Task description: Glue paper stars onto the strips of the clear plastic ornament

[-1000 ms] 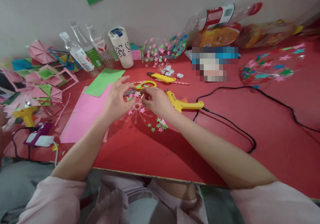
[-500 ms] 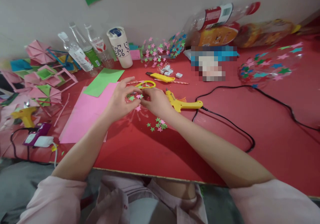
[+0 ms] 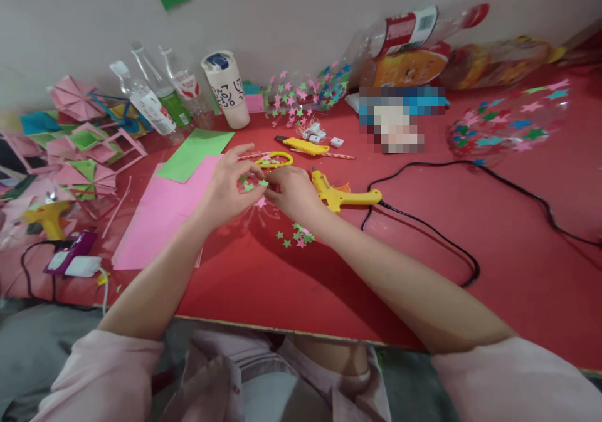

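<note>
Paper ornaments [image 3: 84,137], pink and green, blurred toward the left edge. Pink paper sheets [image 3: 160,221], partly covered by the left arm. Left hand [image 3: 230,187], fingers curved about a star-dotted clear plastic piece [image 3: 248,185], outline mostly hidden; firmness of hold cannot be told. Yellow-handled scissors [image 3: 290,158] behind, blades obscured. Right hand [image 3: 294,195], fingertips bent in beside that piece, grip concealed. Loose paper stars [image 3: 298,236], nearer the table edge. Yellow glue gun [image 3: 350,197], beside the right hand. Packet [image 3: 395,118], pixelated, unreadable.

No readable text, only unclear dark lettering [image 3: 227,98] on white cup [image 3: 239,118].
</note>
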Action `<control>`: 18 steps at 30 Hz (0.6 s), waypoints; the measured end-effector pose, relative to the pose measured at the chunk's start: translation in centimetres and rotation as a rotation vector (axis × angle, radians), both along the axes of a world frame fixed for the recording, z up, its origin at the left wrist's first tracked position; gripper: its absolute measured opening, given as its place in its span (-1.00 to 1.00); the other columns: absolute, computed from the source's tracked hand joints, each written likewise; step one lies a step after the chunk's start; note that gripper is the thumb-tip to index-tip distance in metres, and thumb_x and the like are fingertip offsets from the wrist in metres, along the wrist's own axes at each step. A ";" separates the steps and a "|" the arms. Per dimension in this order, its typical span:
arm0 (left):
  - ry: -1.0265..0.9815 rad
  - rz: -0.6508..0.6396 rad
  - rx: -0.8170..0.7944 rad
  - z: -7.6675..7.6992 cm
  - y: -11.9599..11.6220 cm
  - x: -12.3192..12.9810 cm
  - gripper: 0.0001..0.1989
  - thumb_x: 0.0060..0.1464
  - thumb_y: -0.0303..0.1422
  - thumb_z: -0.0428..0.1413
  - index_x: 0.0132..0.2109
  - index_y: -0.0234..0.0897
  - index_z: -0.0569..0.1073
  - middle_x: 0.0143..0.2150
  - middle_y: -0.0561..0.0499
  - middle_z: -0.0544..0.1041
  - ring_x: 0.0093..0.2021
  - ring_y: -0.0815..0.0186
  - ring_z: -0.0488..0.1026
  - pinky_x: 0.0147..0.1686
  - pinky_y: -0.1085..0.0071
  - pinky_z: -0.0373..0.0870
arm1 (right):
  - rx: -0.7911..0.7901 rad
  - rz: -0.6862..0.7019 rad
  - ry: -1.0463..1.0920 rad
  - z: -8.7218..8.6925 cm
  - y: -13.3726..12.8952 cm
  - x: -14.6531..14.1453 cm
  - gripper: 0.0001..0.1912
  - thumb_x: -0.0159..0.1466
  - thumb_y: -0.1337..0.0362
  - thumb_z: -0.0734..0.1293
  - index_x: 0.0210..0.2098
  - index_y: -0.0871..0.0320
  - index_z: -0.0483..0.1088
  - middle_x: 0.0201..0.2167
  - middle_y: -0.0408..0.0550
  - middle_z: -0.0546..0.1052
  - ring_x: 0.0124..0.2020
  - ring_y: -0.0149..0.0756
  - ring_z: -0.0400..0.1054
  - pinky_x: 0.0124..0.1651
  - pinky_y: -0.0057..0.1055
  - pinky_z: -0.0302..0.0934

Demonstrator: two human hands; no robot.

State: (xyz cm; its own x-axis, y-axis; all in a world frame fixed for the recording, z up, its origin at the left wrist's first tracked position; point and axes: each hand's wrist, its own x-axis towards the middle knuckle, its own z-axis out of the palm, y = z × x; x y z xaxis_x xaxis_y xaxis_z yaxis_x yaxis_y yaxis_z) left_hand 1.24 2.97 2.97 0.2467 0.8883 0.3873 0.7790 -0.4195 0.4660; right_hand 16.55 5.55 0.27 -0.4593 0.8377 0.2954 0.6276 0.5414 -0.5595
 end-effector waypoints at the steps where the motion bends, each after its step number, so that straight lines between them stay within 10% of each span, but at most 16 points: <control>1: 0.001 -0.009 0.000 0.1 -0.1 0.0 -0.91 -0.06 -0.40 0.12 -0.31 -0.22 0.42 0.19 -0.13 0.29 0.23 0.11 0.22 0.17 0.09 0.19 | -0.012 -0.019 -0.006 0.1 -0.1 0.0 -0.86 0.16 0.35 0.25 -0.39 0.17 0.47 -0.51 -0.10 0.45 -0.42 -0.35 0.23 -0.31 -0.43 -0.03; 18: -0.046 0.062 0.023 0.1 -0.2 -1.1 -0.94 -0.06 -0.39 0.13 -0.36 -0.21 0.39 0.15 -0.06 0.33 0.20 0.10 0.24 0.20 0.04 0.12 | -0.174 -0.137 0.180 1.5 -0.4 0.6 -0.84 0.17 0.20 0.25 -0.36 0.13 0.40 -0.44 -0.12 0.48 -0.42 -0.35 0.27 -0.37 -0.44 0.00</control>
